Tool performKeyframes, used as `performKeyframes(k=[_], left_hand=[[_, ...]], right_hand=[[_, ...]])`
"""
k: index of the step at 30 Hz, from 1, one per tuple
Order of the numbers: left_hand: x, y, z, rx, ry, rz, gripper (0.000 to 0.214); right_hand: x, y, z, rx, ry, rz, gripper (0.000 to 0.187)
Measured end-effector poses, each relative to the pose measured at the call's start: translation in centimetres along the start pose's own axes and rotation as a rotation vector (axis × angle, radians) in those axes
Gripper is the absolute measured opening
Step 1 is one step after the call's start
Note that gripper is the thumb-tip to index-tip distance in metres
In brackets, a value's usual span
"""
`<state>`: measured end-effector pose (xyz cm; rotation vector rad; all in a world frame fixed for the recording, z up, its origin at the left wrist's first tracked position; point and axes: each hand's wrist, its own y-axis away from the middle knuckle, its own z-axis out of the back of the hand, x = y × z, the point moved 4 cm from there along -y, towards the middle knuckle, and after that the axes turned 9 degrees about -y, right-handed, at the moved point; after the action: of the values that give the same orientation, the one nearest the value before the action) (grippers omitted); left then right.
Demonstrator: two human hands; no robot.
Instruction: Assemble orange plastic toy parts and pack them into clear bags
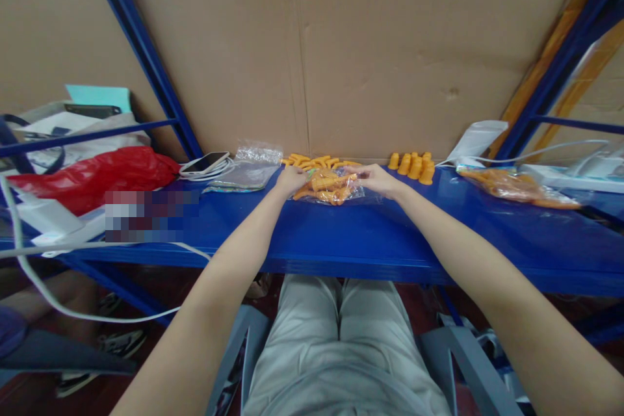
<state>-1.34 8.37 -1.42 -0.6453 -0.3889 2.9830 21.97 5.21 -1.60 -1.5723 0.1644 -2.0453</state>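
Crinkly clear bag (327,187) of orange cones, both hands gripping.

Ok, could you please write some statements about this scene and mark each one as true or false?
1. The left hand and the right hand both hold one clear bag. True.
2. The phone lies to the right of both hands. False: it lies to their left.
3. A group of orange pieces stands upright near the cardboard wall. True.
4. The shelf under the hands is green. False: it is blue.
5. A red bag lies at the far left. True.
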Motion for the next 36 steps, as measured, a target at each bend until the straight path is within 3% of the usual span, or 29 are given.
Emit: performKeyframes(k=[8,13,16,20,24,30,36], left_hand=[[-0.8,0.8,1.0,-0.065,-0.073,0.016,0.027],[-0.9,0.8,1.1,-0.074,-0.060,0.026,0.027],[-0.9,0.8,1.2,-0.087,-0.088,0.004,0.027],[-0.7,0.8,1.1,-0.095,-0.111,-0.027,0.029],[-0.7,0.7,0.9,-0.086,-0.123,-0.037,0.031],[-0.6,0.7,0.8,-0.070,-0.114,-0.016,0.034],[-0.7,0.7,0.7,-0.018,-0.122,-0.027,0.035]], right_hand=[[0.4,-0.4,-0.6,-0.135,0.109,0.148,0.023],[0.8,-0.5,-0.7,-0.182,0.165,0.192,0.024],[0.9,-0.3,-0.7,-0.118,0.110,0.134,0.025],[1.2,0.4,-0.8,0.057,-0.062,-0.082,0.029],[1.4,0.9,-0.8,0.058,-0.247,-0.235,0.025],[0.6,1.2,-1.4,0.170,-0.152,-0.314,0.027],[0.6,1.0,-2.6,0.153,0.012,-0.209,0.032]])
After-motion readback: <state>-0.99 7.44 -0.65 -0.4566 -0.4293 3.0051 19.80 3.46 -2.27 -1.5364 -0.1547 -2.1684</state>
